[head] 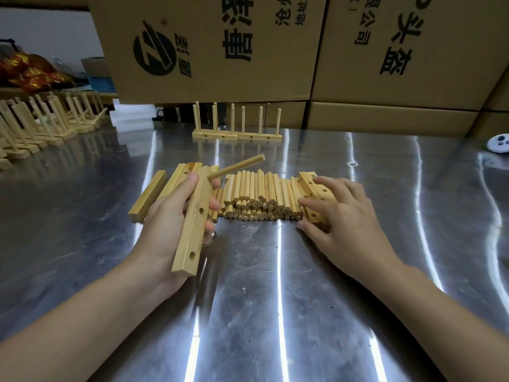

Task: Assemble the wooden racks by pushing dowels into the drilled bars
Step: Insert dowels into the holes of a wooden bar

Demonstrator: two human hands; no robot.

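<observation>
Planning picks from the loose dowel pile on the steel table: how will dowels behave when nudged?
Probably roll: the dowels are round and lie loose on the polished steel table. Pulling one likely disturbs neighbours, since they are stacked in layers. Likely stiff: the dowel seated in the drilled bar sticks out straight.

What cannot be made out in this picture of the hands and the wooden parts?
Head view: the right hand covers the right end of the dowel pile, so whether it pinches a dowel is hidden.
The left hand wraps the bar; how deep its dowel sits is hidden.
The finished racks at left are cut by the frame edge; count unknown.
The white object at right is cut off and too small.
</observation>
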